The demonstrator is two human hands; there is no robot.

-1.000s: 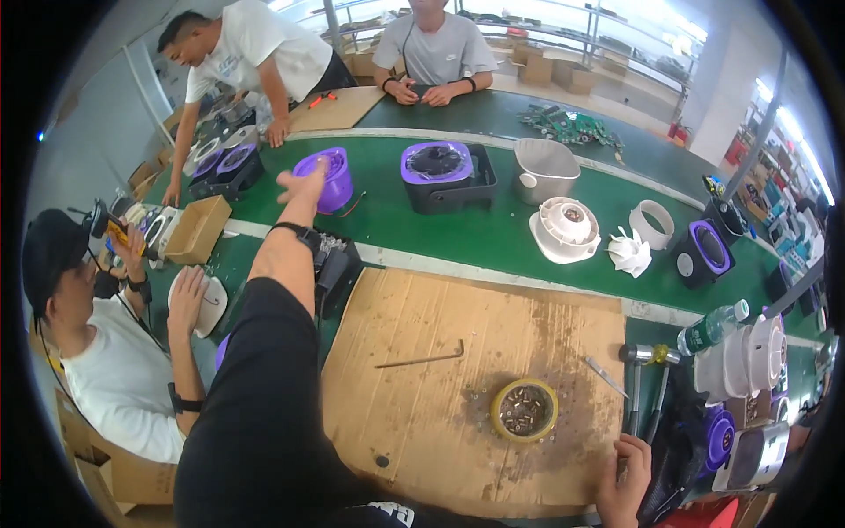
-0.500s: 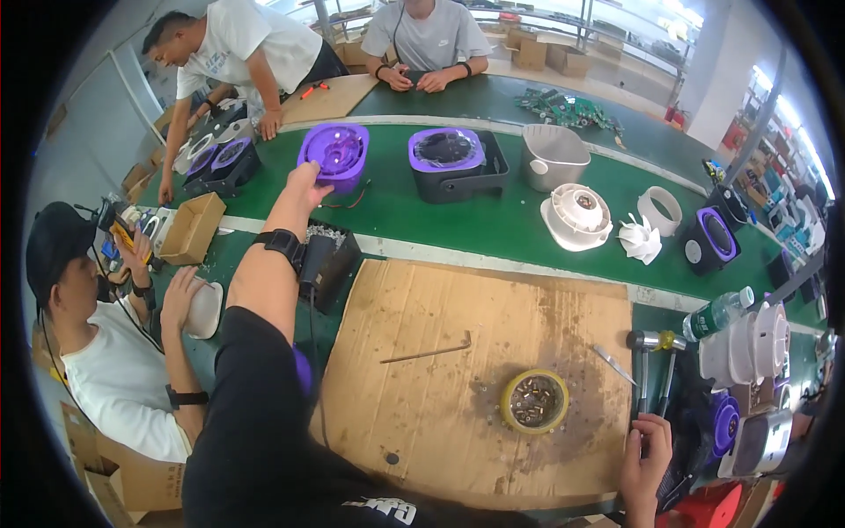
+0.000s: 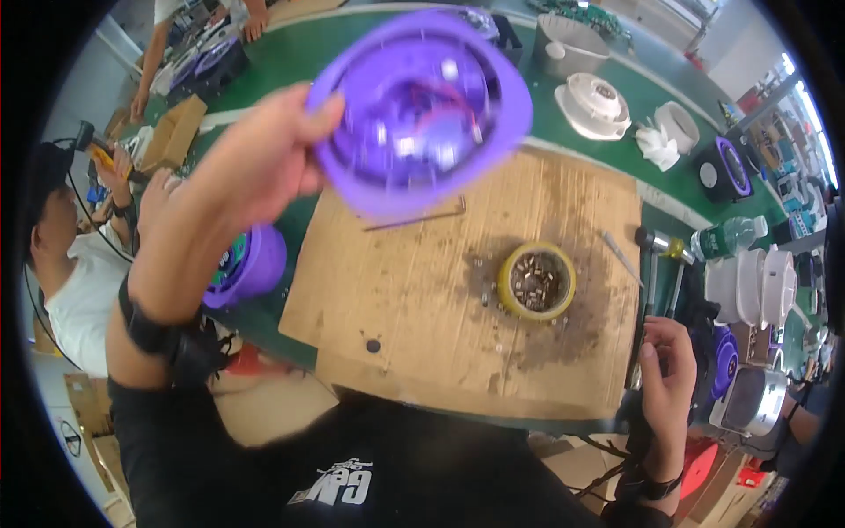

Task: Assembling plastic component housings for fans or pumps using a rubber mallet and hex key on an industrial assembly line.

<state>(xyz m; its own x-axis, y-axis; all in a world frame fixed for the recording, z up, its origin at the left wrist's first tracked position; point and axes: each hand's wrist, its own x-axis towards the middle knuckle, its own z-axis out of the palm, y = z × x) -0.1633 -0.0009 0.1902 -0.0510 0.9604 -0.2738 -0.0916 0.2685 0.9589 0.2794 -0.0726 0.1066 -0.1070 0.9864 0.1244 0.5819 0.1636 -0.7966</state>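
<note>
My left hand (image 3: 246, 167) is raised over the wooden board (image 3: 422, 308) and grips the rim of a round purple plastic shell (image 3: 414, 114). The shell's open side faces me, with red wires and small parts inside; it is blurred. My right hand (image 3: 669, 378) rests at the board's right edge with its fingers curled beside a long dark tool (image 3: 641, 334). I cannot tell whether it grips the tool. A yellow ring-shaped dish (image 3: 536, 282) full of small screws sits on the board's right half.
A thin metal rod (image 3: 414, 216) lies on the board under the shell. A second purple unit (image 3: 251, 264) sits left of the board. White housings (image 3: 598, 101) stand on the green belt (image 3: 299, 62), a water bottle (image 3: 726, 236) at right. A seated person (image 3: 66, 264) works at left.
My left hand took the purple shell off the green belt and brought it back close above the board. My right hand stayed at the board's right edge.
</note>
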